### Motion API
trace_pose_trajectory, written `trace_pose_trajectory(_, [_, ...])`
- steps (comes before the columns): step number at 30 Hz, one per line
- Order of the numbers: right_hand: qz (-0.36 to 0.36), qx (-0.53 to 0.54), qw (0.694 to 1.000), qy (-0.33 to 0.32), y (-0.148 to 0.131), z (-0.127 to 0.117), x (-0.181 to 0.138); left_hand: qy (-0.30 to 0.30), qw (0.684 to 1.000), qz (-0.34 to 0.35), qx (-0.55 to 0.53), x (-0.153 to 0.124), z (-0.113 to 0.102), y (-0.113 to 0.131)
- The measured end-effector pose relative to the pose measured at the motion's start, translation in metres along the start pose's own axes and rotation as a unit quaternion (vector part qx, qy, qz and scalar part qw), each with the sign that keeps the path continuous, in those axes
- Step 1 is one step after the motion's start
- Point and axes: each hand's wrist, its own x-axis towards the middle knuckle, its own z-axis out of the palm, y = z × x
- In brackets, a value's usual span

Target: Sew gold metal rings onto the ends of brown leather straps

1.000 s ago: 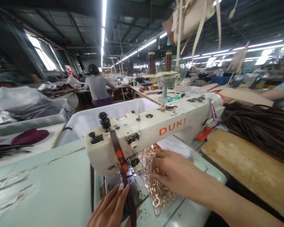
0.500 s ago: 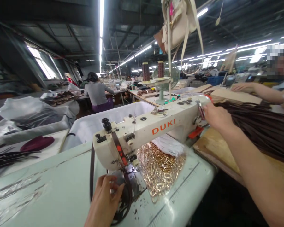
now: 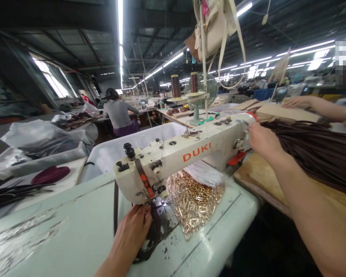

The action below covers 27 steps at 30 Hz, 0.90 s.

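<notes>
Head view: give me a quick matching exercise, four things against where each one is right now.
Things:
1. left hand
2. right hand
3. gold clasps
4. thread spools

Places:
A. at the handwheel end of the sewing machine
B. in a clear bag under the machine arm
C. on a stand beyond the machine
D. on the dark strap at the needle end

Pairs: 1-D, 2-A, 3-B, 4-C
</notes>
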Motion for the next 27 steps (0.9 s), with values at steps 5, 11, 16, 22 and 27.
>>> trace_pose_trajectory(5, [-0.064, 0.159, 0.982, 0.078, -0.024, -0.027, -0.062, 0.024, 0.992, 0.121, 0.035, -0.027, 0.005, -0.012])
trace_pose_trajectory(11, [-0.504, 0.291, 0.769, -0.267, -0.125, 0.024, -0.135, 0.088, 0.951, 0.243, 0.171, -0.041, 0.012, -0.004])
trace_pose_trajectory(16, [-0.542, 0.244, 0.754, -0.279, -0.171, 0.069, -0.137, 0.074, 0.943, 0.272, 0.175, -0.043, 0.016, -0.001])
trace_pose_trajectory(22, [-0.556, 0.287, 0.724, -0.291, -0.175, 0.086, -0.133, 0.056, 0.935, 0.299, 0.182, -0.049, 0.033, -0.019])
trace_pose_trajectory(27, [-0.559, 0.314, 0.715, -0.28, -0.172, 0.092, -0.135, 0.1, 0.898, 0.328, 0.276, -0.049, 0.03, -0.014])
